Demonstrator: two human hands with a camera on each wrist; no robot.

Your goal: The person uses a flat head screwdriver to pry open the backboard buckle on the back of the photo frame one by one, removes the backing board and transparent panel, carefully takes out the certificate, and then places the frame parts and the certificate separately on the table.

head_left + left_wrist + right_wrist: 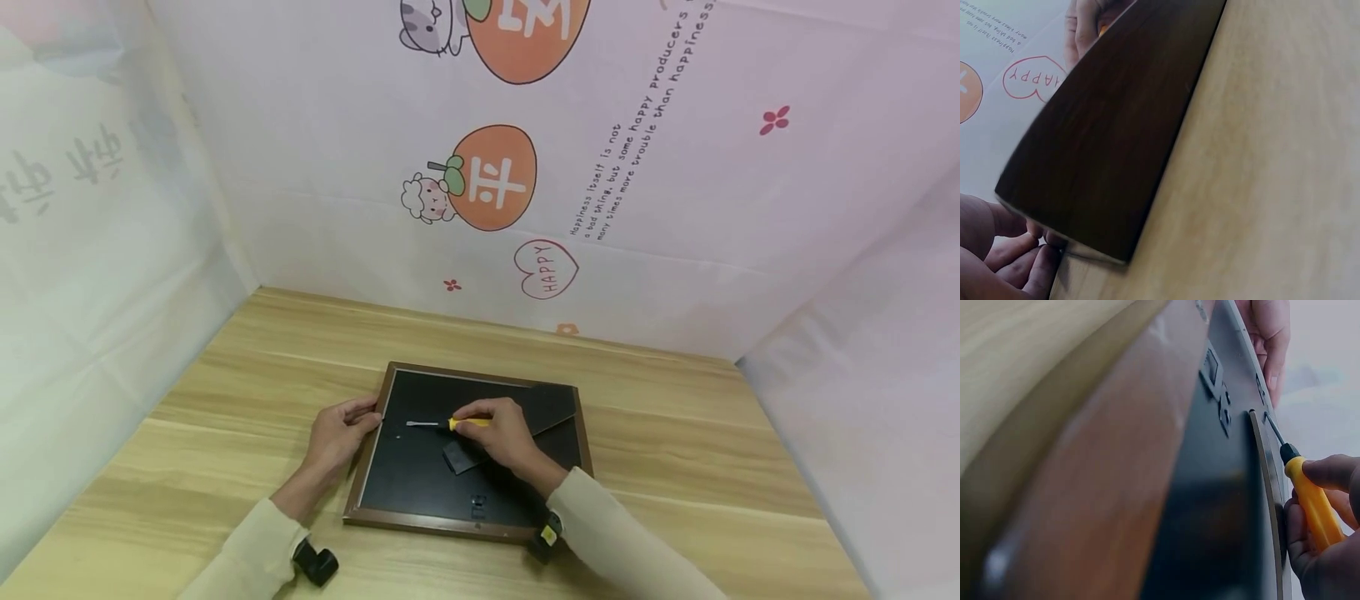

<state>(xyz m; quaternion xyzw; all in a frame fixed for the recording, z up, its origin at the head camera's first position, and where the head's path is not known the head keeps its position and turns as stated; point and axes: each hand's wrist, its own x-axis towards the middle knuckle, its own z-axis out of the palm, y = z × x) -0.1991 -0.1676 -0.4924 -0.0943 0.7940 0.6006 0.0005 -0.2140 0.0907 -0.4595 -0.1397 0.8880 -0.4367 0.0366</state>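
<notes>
A picture frame lies face down on the wooden table, its black backing board and brown border showing. My right hand grips a screwdriver with a yellow handle and black collar above the backing; its metal shaft points left. In the right wrist view, fingers and thumb wrap the yellow handle. Whether the tip touches the board is unclear. My left hand holds the frame's left edge between thumb and fingers. A stand leg lies slantwise on the backing, partly hidden beneath my right hand.
The wooden table extends around the frame. A printed cloth wall rises behind it, with white cloth at both sides. Small metal hardware sits near the backing's front edge.
</notes>
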